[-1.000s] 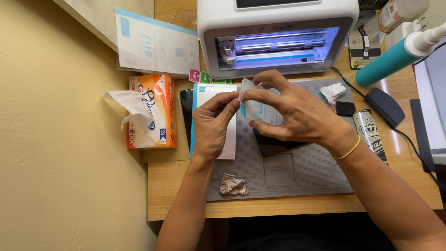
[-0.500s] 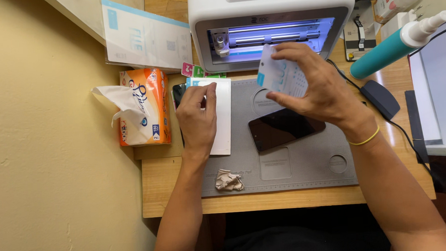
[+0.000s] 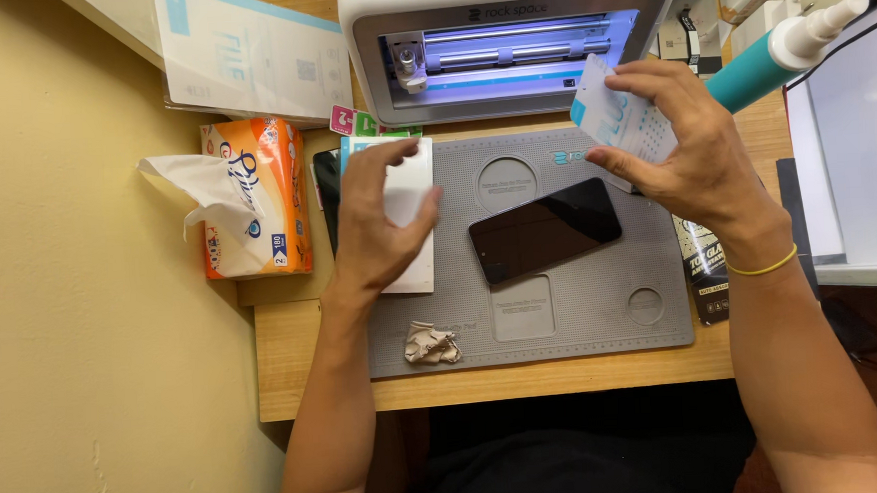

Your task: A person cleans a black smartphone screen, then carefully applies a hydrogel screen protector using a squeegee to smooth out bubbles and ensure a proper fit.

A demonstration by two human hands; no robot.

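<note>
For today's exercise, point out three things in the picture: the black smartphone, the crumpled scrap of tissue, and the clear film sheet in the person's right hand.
Black smartphone (image 3: 545,230), head view, middle of its dark screen.
Crumpled beige tissue scrap (image 3: 431,343), head view, its centre.
Clear film sheet with blue print (image 3: 618,120), head view, the part showing left of the right hand's fingers.

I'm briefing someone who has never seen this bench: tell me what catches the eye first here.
First the white machine at the back of the desk, its slot glowing blue-violet. Then the dark phone lying tilted, screen up, on the grey work mat, between the two hands: the right hand holds up a clear film sheet, while the left hand rests on a white card. At the left edge sits an orange tissue pack.
</note>
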